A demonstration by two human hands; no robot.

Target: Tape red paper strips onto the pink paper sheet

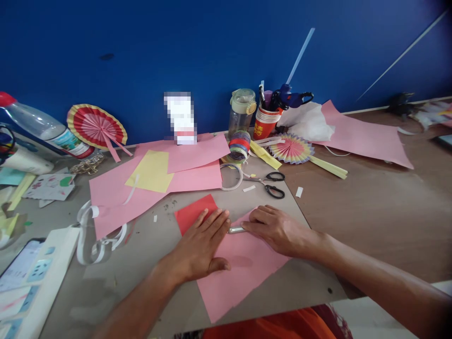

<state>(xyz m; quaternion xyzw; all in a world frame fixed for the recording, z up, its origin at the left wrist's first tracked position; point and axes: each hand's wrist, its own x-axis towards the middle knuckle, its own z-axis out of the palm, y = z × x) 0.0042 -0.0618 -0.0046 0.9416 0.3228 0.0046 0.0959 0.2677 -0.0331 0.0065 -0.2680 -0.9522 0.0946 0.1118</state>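
"Head view, we're live: what's closest to you?"

"A pink sheet [243, 273], flat on the table [303, 287] right in front of me, and both hands are on it!"

"Fingers?"

"My left hand [203, 242] lies palm down, fingers nearly straight, thumb set wide, gripping nothing, just weight on paper. My right hand [275, 228] is curled in tight, narrow around a silver tool [236, 230], its tip near my left fingertips at the sheet's upper edge."

"And just past that?"

"A red sheet [194, 214], its corner poking out beyond my left hand. Whether it runs under the pink, I can't tell."

"So how far along are you?"

"Early on this piece, I'd judge. The pink sheet looks whole, no pleats that I can see, and any line from the tool is hidden. Shaping it seems all left to do."

"Further back?"

"Scissors [263, 181], blades apart, beside small white scraps [299, 192], so some cutting looks done. Left of those, a yellow sheet [151, 172] over more pink paper [116, 202]. Then tape rolls [239, 147]."

"Anything finished?"

"Two, by the look of them: a purple-edged fan [291, 148] and, farther left, a red fan [93, 125], both pleated, round, with handles!"
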